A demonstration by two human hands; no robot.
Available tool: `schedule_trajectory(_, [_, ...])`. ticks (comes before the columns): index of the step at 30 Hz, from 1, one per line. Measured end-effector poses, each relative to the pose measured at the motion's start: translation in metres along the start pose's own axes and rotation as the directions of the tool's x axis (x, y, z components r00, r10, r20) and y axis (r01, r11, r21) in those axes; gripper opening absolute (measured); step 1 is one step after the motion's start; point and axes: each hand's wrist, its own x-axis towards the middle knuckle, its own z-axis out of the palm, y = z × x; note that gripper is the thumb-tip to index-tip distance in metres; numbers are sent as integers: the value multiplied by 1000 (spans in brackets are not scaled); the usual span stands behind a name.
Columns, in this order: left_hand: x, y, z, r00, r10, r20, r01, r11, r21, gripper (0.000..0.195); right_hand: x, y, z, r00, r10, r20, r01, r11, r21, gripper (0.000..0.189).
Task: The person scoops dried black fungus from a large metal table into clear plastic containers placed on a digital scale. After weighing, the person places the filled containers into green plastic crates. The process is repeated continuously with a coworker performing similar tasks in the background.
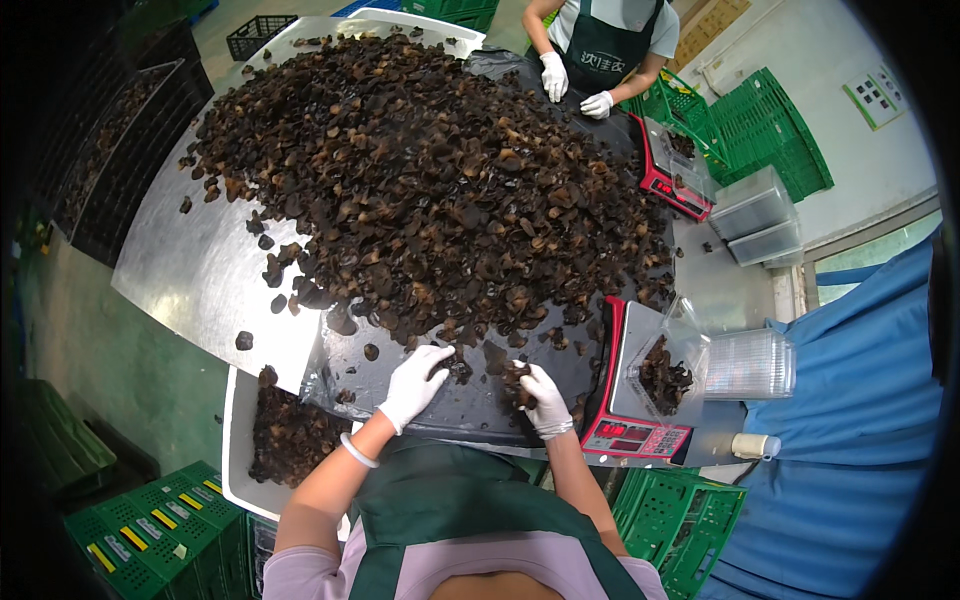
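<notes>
A large heap of dark wood ear mushrooms [420,180] covers the metal table in front of me. My left hand [415,384], in a white glove, rests at the heap's near edge with its fingertips at a small mushroom clump [455,365]; whether it grips the clump I cannot tell. In my gloved right hand [541,397] is a bunch of wood ear mushrooms [515,384], held above the black plastic sheet [465,409]. Right of that hand stands a red digital scale [634,436], bearing an open clear plastic container [697,375] with mushrooms inside.
Stacked clear containers [750,364] sit beyond the scale. Below the table's left edge is a white bin [238,450] holding mushrooms. Green crates [675,510] stand underneath at the right. Across the table, a co-worker with gloved hands [555,75] stands near a second red scale [675,196].
</notes>
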Motion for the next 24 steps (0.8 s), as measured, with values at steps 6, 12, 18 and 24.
schedule_trajectory(6, [9, -12, 21, 963, 221, 152, -261, 905, 336, 32, 14, -10, -17, 999, -29, -18, 33, 963, 267, 37])
schedule_trajectory(12, [-5, -10, -9, 1000, 17, 6, -17, 1000, 12, 19, 55, -18, 17, 873, -480, -93, 233, 576, -784, 28])
schedule_trajectory(18, [-74, -28, -124, 933, -350, 84, 360, 894, -266, 18, 58, 20, 37, 836, -477, 272, 230, -147, -962, 33])
schedule_trajectory(24, [-139, -28, -191, 867, -434, -243, 497, 780, 381, 24, 54, 18, 29, 890, -432, 146, 367, 489, -791, 20])
